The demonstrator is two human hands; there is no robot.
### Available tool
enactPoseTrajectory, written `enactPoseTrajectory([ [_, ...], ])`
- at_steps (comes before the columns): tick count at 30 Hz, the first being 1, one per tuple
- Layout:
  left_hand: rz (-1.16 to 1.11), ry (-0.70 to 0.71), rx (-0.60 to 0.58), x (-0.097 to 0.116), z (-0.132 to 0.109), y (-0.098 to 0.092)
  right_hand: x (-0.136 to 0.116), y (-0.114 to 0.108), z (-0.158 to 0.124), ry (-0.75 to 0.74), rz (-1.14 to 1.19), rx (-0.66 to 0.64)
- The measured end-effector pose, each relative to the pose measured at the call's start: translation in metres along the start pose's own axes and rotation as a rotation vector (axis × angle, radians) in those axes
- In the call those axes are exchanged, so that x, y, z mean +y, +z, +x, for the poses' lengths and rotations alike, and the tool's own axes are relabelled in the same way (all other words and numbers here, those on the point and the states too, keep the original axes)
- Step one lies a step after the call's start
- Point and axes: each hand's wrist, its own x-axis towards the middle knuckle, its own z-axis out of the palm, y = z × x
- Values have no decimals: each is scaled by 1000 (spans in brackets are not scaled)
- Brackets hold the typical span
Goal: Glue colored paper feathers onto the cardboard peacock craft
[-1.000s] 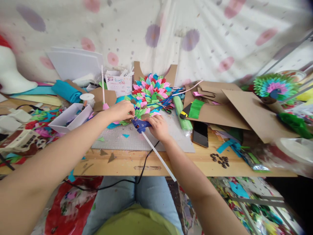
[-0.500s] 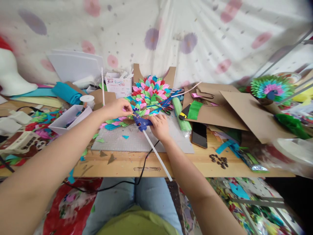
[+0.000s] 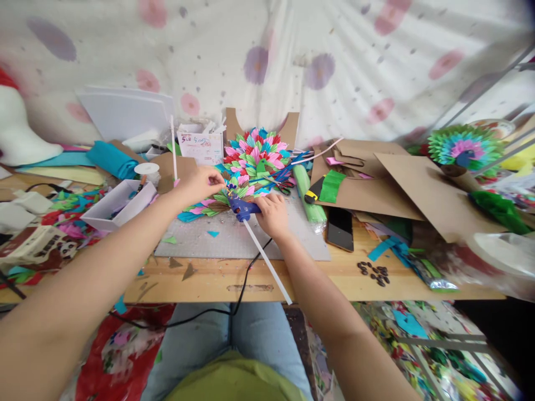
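Note:
My right hand (image 3: 273,213) is wrapped round the handle of a blue glue gun (image 3: 242,208); a long white glue stick (image 3: 267,260) juts from its back toward me. The gun's nozzle end is beside the layered, multicoloured paper petals (image 3: 259,156). Just left of the nozzle, my left hand (image 3: 204,185) has thumb and fingertips pinched together; what lies between them is too small to make out. Beneath both is a grey cutting mat (image 3: 200,242) with paper scraps on it.
A white box (image 3: 121,203) stands at left. To the right are a green roll (image 3: 307,192), a black phone (image 3: 340,229), cardboard sheets (image 3: 376,195) and dark beads (image 3: 378,271). A black cord (image 3: 246,278) hangs over the table's front edge.
My left hand has drawn slightly left and up, away from the nozzle. My right hand and the glue gun are almost where they were. The whole view has shifted slightly.

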Motion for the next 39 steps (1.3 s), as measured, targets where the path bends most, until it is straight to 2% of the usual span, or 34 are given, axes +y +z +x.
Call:
enactPoseTrajectory([
  [3, 176, 74, 1, -7, -1, 13, -2, -1, 1, 5, 4, -9],
  [7, 238, 167, -44, -13, 0, 24, -3, -3, 2, 14, -2, -12],
  [13, 277, 245, -110, -12, 2, 20, -2, -2, 2, -5, 12, 0],
  [21, 331, 264, -95, -9, 4, 26, -2, 1, -1, -12, 3, 5],
  [26, 172, 197, -128, -11, 6, 22, -7, 0, 1, -9, -25, -49],
  [31, -72, -4, -176, 0, 2, 13, -6, 2, 2, 19, -37, -48],
  [35, -241, -88, -91, 13, 2, 5, -2, 4, 0, 28, -48, -22],
  [39, -261, -108, -49, 14, 5, 3, -1, 3, -1, 34, -59, 6],
])
